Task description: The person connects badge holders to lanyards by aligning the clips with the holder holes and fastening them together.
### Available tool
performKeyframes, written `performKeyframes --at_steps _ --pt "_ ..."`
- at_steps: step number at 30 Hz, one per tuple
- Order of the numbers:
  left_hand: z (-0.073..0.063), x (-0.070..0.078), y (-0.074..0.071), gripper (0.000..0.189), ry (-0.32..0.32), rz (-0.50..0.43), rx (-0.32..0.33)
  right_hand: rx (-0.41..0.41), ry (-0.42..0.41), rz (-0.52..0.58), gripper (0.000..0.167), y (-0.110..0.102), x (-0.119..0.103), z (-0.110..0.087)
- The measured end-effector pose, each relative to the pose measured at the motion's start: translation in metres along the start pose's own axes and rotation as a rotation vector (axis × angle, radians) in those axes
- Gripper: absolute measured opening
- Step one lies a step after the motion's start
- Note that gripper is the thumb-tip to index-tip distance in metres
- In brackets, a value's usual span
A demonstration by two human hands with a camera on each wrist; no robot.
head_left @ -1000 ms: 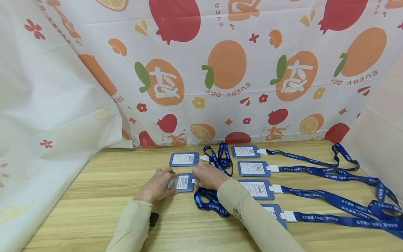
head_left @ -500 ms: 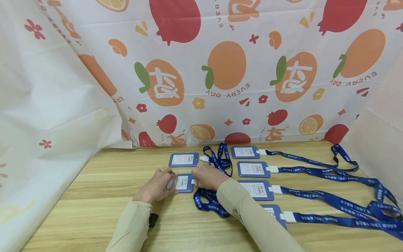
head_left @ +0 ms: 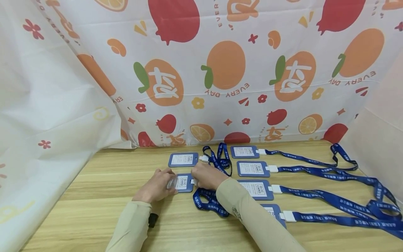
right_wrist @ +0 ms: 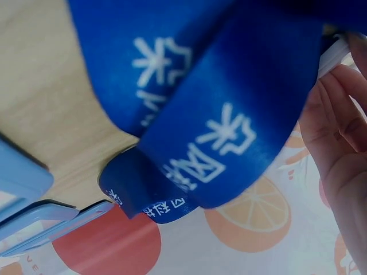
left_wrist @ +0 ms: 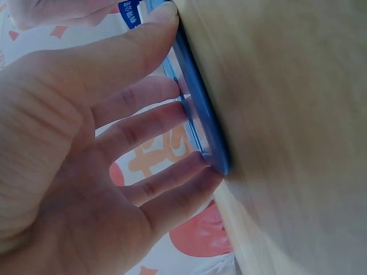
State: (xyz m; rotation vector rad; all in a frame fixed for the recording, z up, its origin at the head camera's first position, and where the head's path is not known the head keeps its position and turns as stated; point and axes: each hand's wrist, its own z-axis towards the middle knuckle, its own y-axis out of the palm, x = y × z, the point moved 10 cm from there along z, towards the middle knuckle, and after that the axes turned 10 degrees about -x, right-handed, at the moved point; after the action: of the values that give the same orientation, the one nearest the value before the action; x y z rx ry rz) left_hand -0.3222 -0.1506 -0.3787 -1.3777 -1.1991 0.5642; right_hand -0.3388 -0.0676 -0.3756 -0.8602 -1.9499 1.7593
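A blue ID badge holder with a white card lies on the wooden table between both hands. My left hand holds its left end, thumb at the near edge and fingers spread over the face to the far edge. In the left wrist view, the fingertips touch the holder's blue rim. At the holder's right end, my right hand pinches the white clip, mostly hidden by the fingers. The clip's blue lanyard lies in loops under the right wrist, and fills much of the right wrist view.
Behind the hands lies another badge holder with a bunched lanyard. Several more badge holders form a column on the right, one partly under the right forearm. Their lanyards stretch rightwards. A fruit-print cloth hangs behind the table.
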Motion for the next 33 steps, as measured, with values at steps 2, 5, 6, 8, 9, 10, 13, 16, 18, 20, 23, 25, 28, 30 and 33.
performKeyframes --at_steps 2,5,6,8,9,10,13,16,18,20,23,25,28,30,33 --pt "0.0005 -0.0002 0.0004 0.047 0.001 0.000 -0.001 -0.002 -0.001 0.001 0.011 0.0005 0.0004 0.0002" --pt "0.0010 -0.0008 0.0001 0.048 -0.004 -0.001 -0.004 0.001 -0.005 -0.001 0.011 -0.0002 0.0005 0.0001" --pt "0.0013 -0.0011 0.0001 0.048 -0.006 0.000 -0.005 0.001 -0.007 -0.003 0.011 -0.0006 0.0003 0.0000" --pt "0.0016 -0.0017 0.0000 0.048 -0.011 -0.001 -0.008 0.004 -0.010 -0.008 0.011 -0.0014 -0.0001 -0.0002" --pt "0.0016 -0.0019 0.0000 0.048 -0.014 -0.003 -0.010 0.004 -0.012 -0.011 0.011 -0.0017 -0.0004 -0.0003" --pt "0.0017 -0.0021 0.0002 0.048 -0.015 -0.003 -0.013 0.006 -0.013 -0.015 0.011 -0.0019 -0.0006 -0.0004" --pt "0.0015 -0.0015 0.0006 0.048 -0.013 0.003 -0.019 0.001 -0.013 -0.011 0.012 -0.0015 -0.0007 -0.0003" --pt "0.0014 -0.0008 0.0010 0.048 -0.010 0.012 -0.022 -0.001 -0.010 -0.003 0.012 -0.0004 0.0001 0.0003" --pt "0.0013 -0.0005 0.0011 0.048 -0.010 0.019 -0.022 0.000 -0.009 0.002 0.012 -0.0004 0.0004 0.0005" --pt "0.0013 -0.0003 0.0009 0.048 -0.008 0.024 -0.018 0.002 -0.010 0.003 0.012 -0.0006 0.0005 0.0006" --pt "0.0012 0.0001 0.0009 0.048 -0.002 0.031 -0.015 0.004 -0.011 0.005 0.012 -0.0011 0.0002 0.0003" --pt "0.0012 0.0003 0.0011 0.047 0.002 0.031 -0.015 0.005 -0.012 0.004 0.012 -0.0010 0.0001 0.0003" --pt "0.0014 0.0004 0.0013 0.047 0.008 0.035 -0.013 0.006 -0.011 0.004 0.013 -0.0011 0.0002 0.0001" --pt "0.0016 0.0003 0.0013 0.047 0.009 0.036 -0.011 0.007 -0.013 0.005 0.014 -0.0014 0.0000 0.0001" --pt "0.0020 0.0002 0.0011 0.047 0.009 0.037 -0.010 0.008 -0.014 0.005 0.014 -0.0019 -0.0003 0.0000"
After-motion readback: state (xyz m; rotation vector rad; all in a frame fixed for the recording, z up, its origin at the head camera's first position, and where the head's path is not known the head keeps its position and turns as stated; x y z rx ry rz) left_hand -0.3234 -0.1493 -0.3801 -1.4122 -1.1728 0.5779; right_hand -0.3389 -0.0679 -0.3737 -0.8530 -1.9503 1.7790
